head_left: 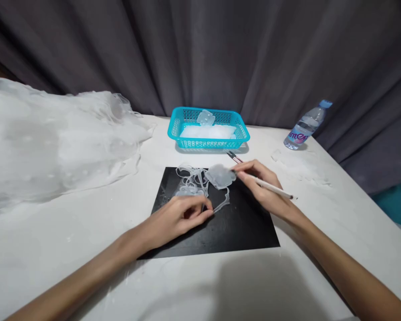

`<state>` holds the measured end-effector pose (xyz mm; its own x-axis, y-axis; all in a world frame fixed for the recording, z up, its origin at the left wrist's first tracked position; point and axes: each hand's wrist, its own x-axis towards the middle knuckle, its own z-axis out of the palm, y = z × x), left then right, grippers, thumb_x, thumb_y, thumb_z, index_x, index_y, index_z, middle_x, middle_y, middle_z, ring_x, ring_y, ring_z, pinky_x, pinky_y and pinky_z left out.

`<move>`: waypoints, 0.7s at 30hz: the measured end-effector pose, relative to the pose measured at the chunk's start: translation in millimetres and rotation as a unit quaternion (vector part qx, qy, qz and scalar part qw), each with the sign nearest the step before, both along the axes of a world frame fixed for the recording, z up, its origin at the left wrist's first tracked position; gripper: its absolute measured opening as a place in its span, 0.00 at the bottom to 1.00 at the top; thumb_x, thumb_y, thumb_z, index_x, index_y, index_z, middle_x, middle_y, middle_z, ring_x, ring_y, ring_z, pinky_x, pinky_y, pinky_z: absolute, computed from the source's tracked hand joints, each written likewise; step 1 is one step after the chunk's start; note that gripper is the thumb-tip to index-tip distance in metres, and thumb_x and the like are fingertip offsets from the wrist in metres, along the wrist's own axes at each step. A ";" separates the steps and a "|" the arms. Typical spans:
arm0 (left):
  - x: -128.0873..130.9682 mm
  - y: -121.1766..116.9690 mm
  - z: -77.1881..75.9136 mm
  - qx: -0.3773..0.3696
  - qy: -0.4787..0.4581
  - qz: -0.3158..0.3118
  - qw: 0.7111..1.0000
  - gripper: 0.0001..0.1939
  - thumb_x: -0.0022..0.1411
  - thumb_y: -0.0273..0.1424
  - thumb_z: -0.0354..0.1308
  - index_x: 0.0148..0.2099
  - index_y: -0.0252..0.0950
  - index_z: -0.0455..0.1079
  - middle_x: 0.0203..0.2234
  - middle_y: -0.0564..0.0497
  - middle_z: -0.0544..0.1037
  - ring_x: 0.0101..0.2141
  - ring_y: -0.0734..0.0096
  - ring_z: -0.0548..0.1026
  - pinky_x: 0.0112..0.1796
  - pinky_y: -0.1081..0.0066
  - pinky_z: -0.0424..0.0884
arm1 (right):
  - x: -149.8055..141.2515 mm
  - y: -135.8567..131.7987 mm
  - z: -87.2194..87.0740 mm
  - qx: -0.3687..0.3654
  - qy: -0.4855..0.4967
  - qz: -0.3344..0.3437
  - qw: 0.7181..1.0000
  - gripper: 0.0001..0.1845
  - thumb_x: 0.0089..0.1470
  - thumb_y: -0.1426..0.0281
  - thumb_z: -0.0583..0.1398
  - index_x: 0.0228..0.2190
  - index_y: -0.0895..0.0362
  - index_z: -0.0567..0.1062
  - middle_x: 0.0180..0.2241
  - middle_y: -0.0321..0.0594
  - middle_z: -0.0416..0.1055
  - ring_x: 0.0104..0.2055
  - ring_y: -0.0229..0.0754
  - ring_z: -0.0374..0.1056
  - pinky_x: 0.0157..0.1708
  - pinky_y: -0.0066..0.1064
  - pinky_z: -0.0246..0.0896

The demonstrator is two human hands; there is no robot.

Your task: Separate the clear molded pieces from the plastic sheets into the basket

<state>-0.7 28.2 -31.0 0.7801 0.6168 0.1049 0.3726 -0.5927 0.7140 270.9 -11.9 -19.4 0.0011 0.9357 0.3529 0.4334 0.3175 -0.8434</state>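
Observation:
My left hand (187,211) rests over a black mat (243,232), its thumb and forefinger pinched on the end of a thin translucent strip (223,203). My right hand (262,185) is closed round a slim white pen-like tool (274,189), above the mat's right side. At its fingertips is a translucent, scallop-edged piece (220,176); whether the fingers grip it too, I cannot tell. Curled translucent offcuts (190,174) lie on the mat beyond my left hand, which partly covers them.
A blue perforated basket (210,143) with translucent pieces stands behind the mat. Dark-tipped tweezers (234,156) lie before it. A large heap of white sheer material (53,142) fills the left. At right are a water bottle (304,129) and thin pale pieces (300,167). Grey curtains (214,53) hang behind.

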 end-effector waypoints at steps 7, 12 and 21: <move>12.4 5.8 -5.0 0.104 -0.091 0.104 0.985 0.16 0.70 0.38 0.63 0.56 0.38 0.70 0.46 0.46 0.79 0.47 0.60 0.76 0.48 0.62 0.73 | -16.3 -26.1 18.4 -0.062 0.019 0.176 0.982 0.12 0.68 0.67 0.61 0.52 0.51 0.76 0.52 0.42 0.78 0.51 0.44 0.75 0.52 0.37 0.71; 15.8 5.3 2.8 -0.068 -0.130 0.166 0.975 0.15 0.72 0.42 0.59 0.42 0.35 0.73 0.33 0.51 0.80 0.33 0.66 0.77 0.36 0.70 0.73 | -9.8 -32.2 11.2 0.079 -0.053 0.055 0.994 0.22 0.75 0.60 0.48 0.38 0.51 0.79 0.49 0.44 0.78 0.54 0.50 0.71 0.57 0.49 0.64; 18.6 -2.9 6.6 -0.310 -0.202 0.167 0.914 0.17 0.63 0.42 0.67 0.42 0.35 0.69 0.33 0.53 0.74 0.33 0.69 0.73 0.36 0.73 0.69 | -49.2 -37.1 -20.4 0.002 -0.177 -0.011 0.984 0.17 0.65 0.59 0.64 0.48 0.55 0.69 0.42 0.43 0.73 0.40 0.46 0.70 0.39 0.37 0.65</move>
<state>17.9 25.3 -24.5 0.5124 0.8520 -0.1075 0.0903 0.0711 0.9934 221.7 -49.1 -39.8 -0.1034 0.9351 0.3389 0.7067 0.3088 -0.6365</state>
